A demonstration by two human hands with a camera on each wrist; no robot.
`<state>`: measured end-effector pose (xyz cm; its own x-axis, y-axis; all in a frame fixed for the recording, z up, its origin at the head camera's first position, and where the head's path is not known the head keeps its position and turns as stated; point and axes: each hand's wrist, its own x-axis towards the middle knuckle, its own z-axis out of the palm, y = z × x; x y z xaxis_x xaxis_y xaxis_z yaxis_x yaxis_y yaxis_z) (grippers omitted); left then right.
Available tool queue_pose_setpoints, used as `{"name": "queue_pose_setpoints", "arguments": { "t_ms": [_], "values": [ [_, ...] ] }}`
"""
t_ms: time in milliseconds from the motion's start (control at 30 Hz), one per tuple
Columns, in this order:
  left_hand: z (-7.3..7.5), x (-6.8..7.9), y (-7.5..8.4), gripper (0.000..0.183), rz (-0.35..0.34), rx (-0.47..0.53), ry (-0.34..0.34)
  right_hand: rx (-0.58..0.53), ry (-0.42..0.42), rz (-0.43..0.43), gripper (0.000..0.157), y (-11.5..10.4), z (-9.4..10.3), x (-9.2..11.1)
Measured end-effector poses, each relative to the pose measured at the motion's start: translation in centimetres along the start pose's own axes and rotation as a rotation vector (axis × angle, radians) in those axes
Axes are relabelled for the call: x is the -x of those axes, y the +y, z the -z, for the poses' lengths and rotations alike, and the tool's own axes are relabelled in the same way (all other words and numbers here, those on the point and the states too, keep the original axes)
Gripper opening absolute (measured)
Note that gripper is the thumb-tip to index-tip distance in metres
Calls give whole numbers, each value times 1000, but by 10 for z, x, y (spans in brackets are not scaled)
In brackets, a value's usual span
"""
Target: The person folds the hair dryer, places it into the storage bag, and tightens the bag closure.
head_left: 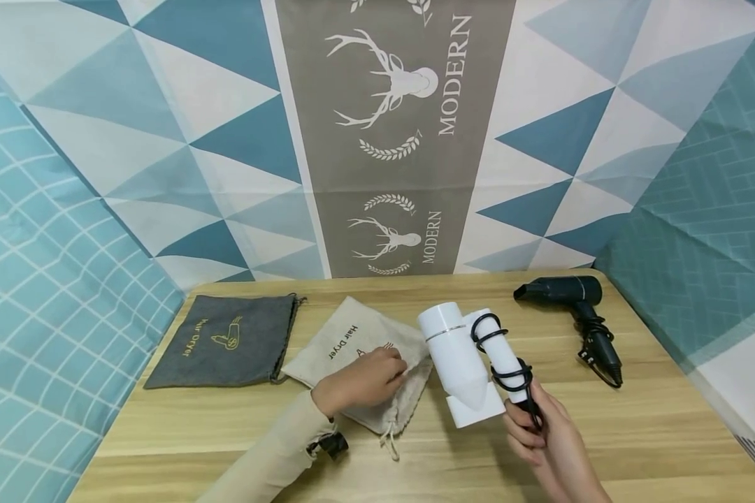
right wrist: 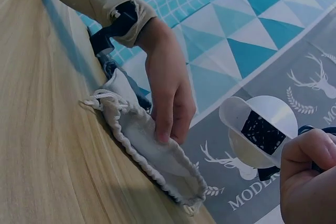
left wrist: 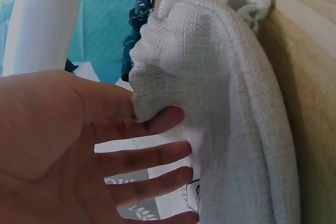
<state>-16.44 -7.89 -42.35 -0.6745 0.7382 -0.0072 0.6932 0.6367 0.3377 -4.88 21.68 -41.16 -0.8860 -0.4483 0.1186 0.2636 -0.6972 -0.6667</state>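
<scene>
My left hand (head_left: 363, 378) pinches the upper edge of a beige drawstring bag (head_left: 327, 347) printed "Hair Dryer". In the right wrist view the mouth of the beige bag (right wrist: 123, 135) gapes, with my left thumb at its upper rim. The left wrist view shows my fingers against the cloth of the bag (left wrist: 210, 66). My right hand (head_left: 550, 436) grips the handle end of a white hair dryer (head_left: 458, 363), whose black cord (head_left: 512, 377) is looped round the handle. The dryer is raised just right of the bag, its nozzle towards me.
A grey drawstring bag (head_left: 191, 349), also printed "Hair Dryer", lies flat at the left of the wooden table (head_left: 478, 468). A black hair dryer (head_left: 563, 290) with its cord wound round the handle lies at the back right. Patterned cloth walls (head_left: 396, 168) stand behind and beside.
</scene>
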Motion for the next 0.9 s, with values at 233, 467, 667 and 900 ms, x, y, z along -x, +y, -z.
{"name": "queue_pose_setpoints", "arguments": {
  "t_ms": [233,467,667,900],
  "values": [
    [14,0,-6,31,43,120,-62,14,-33,-9,53,3,1,-3],
    [24,-1,-12,34,55,218,64,35,-53,-51,50,8,1,-5],
    [39,4,-14,34,91,285,246,22,-104,-91,52,17,2,-6],
    [50,8,-12,33,38,344,410,34,-100,-174,44,26,1,-7]
  ]
}}
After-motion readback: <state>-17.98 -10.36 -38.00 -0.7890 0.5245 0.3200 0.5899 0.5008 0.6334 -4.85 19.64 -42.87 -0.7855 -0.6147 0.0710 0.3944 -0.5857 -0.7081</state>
